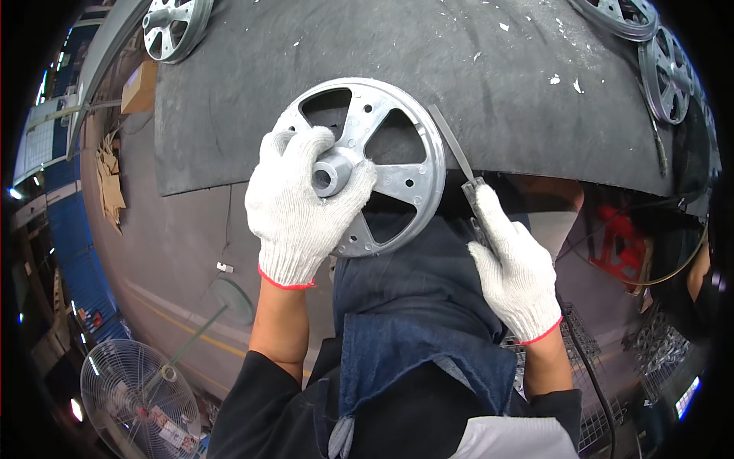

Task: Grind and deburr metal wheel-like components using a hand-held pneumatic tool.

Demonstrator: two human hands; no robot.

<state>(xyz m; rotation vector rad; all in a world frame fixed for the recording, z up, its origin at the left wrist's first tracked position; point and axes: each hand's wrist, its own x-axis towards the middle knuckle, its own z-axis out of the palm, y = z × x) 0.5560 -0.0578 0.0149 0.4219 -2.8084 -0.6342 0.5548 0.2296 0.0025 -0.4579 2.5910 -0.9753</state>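
Observation:
A silver cast-metal wheel [391,180] with wide spokes and a raised round hub is tilted at the near edge of the black-covered bench, partly overhanging it. My left hand [298,200], in a white knit glove with a red cuff, grips the wheel around its hub, fingers and thumb on either side. To the wheel's right, my right hand [518,264], gloved alike, is closed on the handle of a flat-bladed hand tool [453,144]. The long grey blade points away from me, close beside the rim; whether they touch I cannot tell.
Similar wheels lie at the bench's far left [177,29] and far right [667,75]. A thin rod [654,126] rests by the right edge. Pale scraps dot the black bench cover [505,99]. A standing fan [141,398] is at lower left, a red object [615,249] at right.

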